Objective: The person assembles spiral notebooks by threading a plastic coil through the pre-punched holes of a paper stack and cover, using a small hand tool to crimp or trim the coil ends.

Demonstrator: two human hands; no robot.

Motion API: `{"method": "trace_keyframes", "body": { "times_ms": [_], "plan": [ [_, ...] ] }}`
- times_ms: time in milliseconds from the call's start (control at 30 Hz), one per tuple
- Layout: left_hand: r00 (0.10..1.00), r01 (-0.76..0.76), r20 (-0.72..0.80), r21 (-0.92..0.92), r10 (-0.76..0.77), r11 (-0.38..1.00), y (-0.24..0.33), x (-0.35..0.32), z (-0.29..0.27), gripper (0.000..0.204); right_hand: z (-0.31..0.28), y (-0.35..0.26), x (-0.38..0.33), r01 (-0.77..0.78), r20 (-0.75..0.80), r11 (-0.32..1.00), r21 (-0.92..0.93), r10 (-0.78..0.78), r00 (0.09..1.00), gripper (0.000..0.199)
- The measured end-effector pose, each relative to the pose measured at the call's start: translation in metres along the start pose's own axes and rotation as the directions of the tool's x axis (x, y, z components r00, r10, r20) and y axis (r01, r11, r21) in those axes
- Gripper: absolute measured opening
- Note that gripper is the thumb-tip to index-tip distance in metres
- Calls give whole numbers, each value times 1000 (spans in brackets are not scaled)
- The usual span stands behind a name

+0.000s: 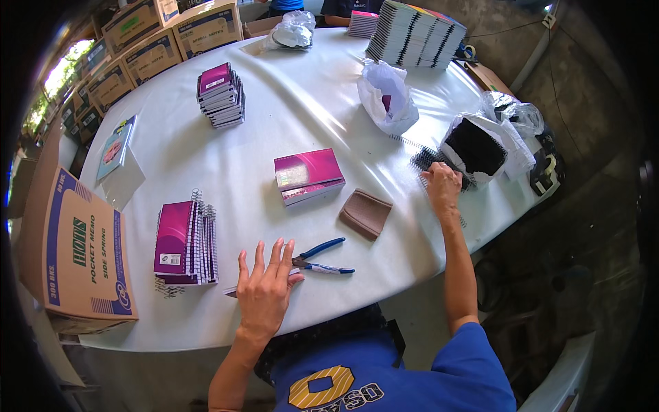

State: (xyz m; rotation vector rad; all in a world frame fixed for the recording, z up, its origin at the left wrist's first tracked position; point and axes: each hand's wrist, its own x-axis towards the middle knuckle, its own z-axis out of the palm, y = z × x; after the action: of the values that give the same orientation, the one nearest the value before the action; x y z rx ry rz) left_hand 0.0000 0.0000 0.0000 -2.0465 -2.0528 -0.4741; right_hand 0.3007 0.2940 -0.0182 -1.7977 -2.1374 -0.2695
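Left hand: the left hand point(264, 288) lies flat on the white counter point(302, 103), fingers spread, gripping nothing.
Pliers: blue-handled pliers point(321, 259) touch its fingertips on the right.
Notebooks: a magenta notebook stack point(184, 242) sits just left of it.
Right hand: the right hand point(441, 187) is curled on black spiral coils point(431, 161).
Bag: a white bag point(484, 144) is just beyond it.

A white oval table point(302, 103) fills the frame's centre. On it: magenta spiral notebook stacks at left point(184, 242), upper left point(221, 95) and centre point(308, 176), blue-handled pliers point(321, 258) at lower centre, a brown pad point(365, 213), white plastic bags point(386, 96) at upper right.
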Motion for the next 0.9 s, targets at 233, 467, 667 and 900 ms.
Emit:
{"method": "trace_keyframes", "body": {
  "times_ms": [233,467,667,900],
  "plan": [
    [1000,10,-24,-25,-10,1000,0,1,1,63,-18,-7,4,189,-114,970,151,-173,978,21],
    [999,-10,-36,-18,9,1000,-1,1,3,63,-23,-12,15,238,-59,937,256,-230,971,24],
    [999,-3,-32,-9,2,1000,-1,2,1,63,-12,-29,4,314,91,940,135,-328,940,29],
    [999,4,-40,-18,-4,1000,1,2,3,62,17,-33,-6,253,54,923,291,-280,958,14]
  ]
}}
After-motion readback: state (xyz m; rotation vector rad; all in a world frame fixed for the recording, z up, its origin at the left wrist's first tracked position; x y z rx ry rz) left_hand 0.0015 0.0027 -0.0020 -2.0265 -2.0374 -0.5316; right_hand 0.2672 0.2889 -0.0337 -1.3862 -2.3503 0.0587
